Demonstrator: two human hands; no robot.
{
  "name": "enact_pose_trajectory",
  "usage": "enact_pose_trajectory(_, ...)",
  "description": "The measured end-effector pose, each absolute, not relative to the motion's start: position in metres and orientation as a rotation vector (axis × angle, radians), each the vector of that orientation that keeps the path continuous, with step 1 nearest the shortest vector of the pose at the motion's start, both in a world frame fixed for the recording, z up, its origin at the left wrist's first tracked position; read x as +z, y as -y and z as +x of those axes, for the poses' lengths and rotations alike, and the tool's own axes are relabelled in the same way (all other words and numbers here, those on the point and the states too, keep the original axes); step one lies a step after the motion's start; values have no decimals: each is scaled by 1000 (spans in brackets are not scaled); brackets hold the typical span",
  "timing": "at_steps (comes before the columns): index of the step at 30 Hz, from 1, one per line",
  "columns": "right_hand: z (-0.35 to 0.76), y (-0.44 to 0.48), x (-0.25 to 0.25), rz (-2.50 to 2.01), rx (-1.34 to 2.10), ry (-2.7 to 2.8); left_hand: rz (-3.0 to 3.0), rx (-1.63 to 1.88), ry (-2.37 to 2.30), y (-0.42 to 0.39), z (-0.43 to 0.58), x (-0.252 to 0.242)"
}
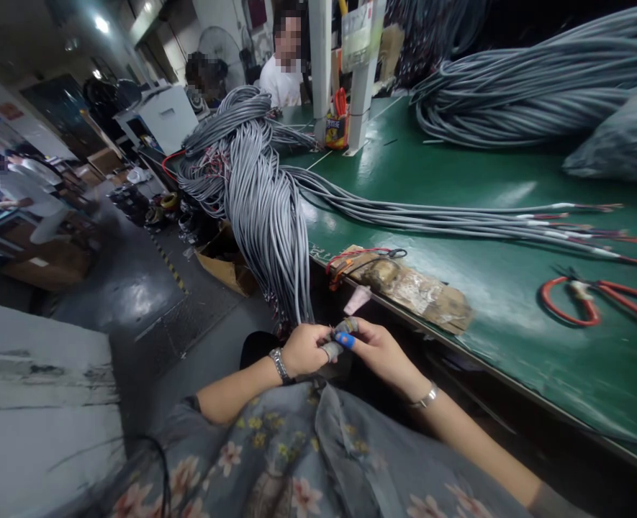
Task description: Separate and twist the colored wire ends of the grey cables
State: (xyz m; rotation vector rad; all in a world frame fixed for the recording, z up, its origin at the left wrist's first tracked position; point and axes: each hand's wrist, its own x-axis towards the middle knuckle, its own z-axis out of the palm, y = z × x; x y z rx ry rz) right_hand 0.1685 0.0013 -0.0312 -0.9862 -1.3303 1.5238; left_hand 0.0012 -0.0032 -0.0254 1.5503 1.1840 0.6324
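My left hand (308,349) and my right hand (381,350) meet in front of my body, just off the table's edge. Fingers of both hands are pinched together, and anything between them is too small to make out. Grey wrapping covers some fingertips, and a blue band circles a right-hand digit. Close beyond my left hand, a thick bundle of grey cables (267,198) droops over the table edge. A pale pink object (358,299) sits at the edge just past my right hand.
On the green table (491,288) lie a taped cardboard piece (420,288), red-handled pliers (571,298) and a row of stripped cables (458,219). Large cable coils (523,90) fill the back right. A post (358,86) stands mid-table. Below left is an open carton (224,262); a person (284,75) is behind.
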Motion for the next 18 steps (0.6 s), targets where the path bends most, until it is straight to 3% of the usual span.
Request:
enact_pose_trajectory(8,165,6,-42,-991,1590,1021,1245,860,-1187,2,7,-21)
enact_pose_trajectory(18,154,0,-30,-1004,1619,1005,1541,760,-1180,5,1,-21)
